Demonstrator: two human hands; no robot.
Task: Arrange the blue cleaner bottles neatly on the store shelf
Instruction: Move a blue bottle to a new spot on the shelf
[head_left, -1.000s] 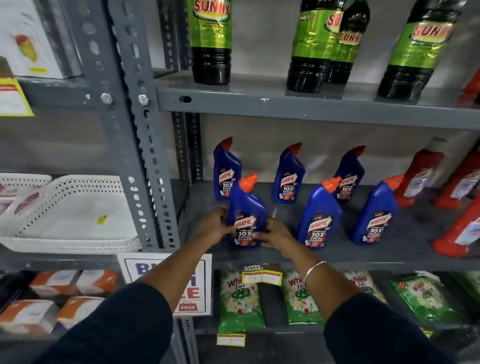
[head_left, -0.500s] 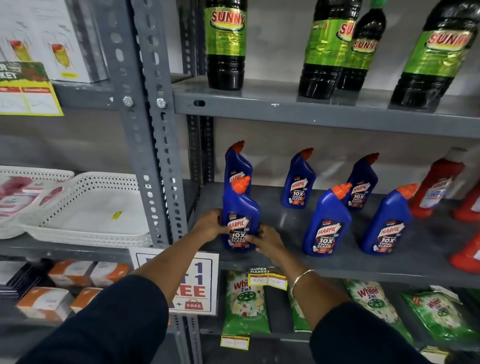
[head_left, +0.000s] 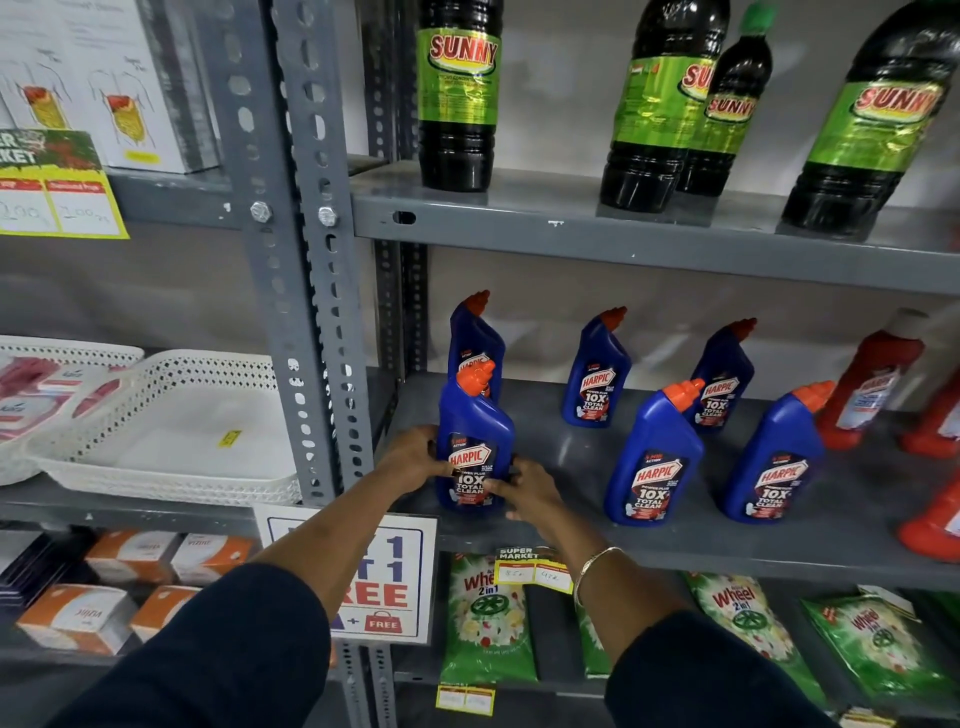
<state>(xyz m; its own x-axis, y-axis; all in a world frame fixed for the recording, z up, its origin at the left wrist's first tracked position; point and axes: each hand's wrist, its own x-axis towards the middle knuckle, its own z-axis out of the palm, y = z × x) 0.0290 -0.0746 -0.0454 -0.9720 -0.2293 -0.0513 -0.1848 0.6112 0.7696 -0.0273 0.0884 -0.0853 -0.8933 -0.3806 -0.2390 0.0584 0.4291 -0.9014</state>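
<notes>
Several blue Harpic cleaner bottles with orange caps stand on the grey middle shelf (head_left: 582, 457). My left hand (head_left: 415, 457) and my right hand (head_left: 524, 491) clasp the front-left bottle (head_left: 475, 447) from both sides; it stands upright at the shelf's left end, directly in front of a back-row bottle (head_left: 475, 338). Two more back-row bottles (head_left: 597, 374) (head_left: 724, 374) and two front-row bottles (head_left: 654, 457) (head_left: 774, 457) stand to the right, apart from my hands.
Red cleaner bottles (head_left: 872, 379) fill the shelf's right end. Dark Sunny bottles (head_left: 460, 93) stand on the shelf above. A perforated grey upright (head_left: 311, 291) borders the left. A white basket (head_left: 171, 426) sits on the neighbouring shelf. Green detergent packs (head_left: 485, 618) lie below.
Both hands slid the front-left bottle leftward along the shelf until it lined up in front of the back-left bottle. The other bottles stayed put.
</notes>
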